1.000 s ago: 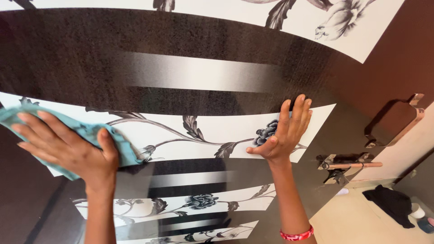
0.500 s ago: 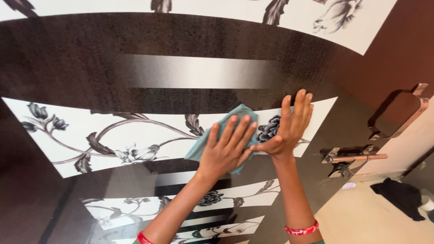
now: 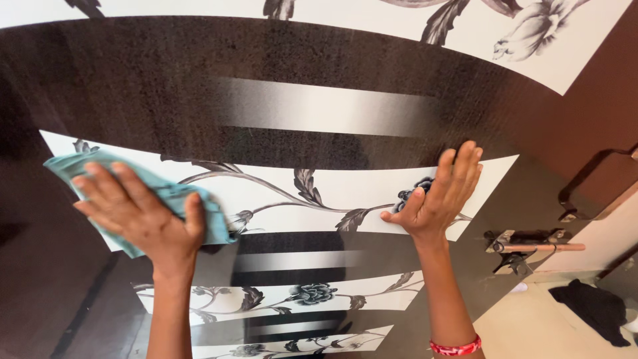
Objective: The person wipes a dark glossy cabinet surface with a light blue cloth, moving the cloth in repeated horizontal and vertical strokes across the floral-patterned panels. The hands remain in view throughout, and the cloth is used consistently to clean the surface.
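Observation:
A tall glossy dark door (image 3: 133, 80) with white flower-printed bands fills the view. My left hand (image 3: 143, 216) presses a light blue cloth (image 3: 216, 223) flat against a white band at the door's left side. Fingers of that hand are spread over the cloth. My right hand (image 3: 442, 199) rests flat and empty on the same white band further right, fingers together and pointing up. A red bangle (image 3: 455, 348) sits on my right wrist.
A metal sliding bolt (image 3: 535, 247) and a pull handle (image 3: 598, 189) are mounted on the door's right edge. Beyond the door is a pale tiled floor (image 3: 538, 326) with a dark piece of cloth (image 3: 595, 311) lying on it.
My left hand has swept the blue cloth back from beside my right hand to the door's left side. One second ago it was also at the left. My right hand stayed put.

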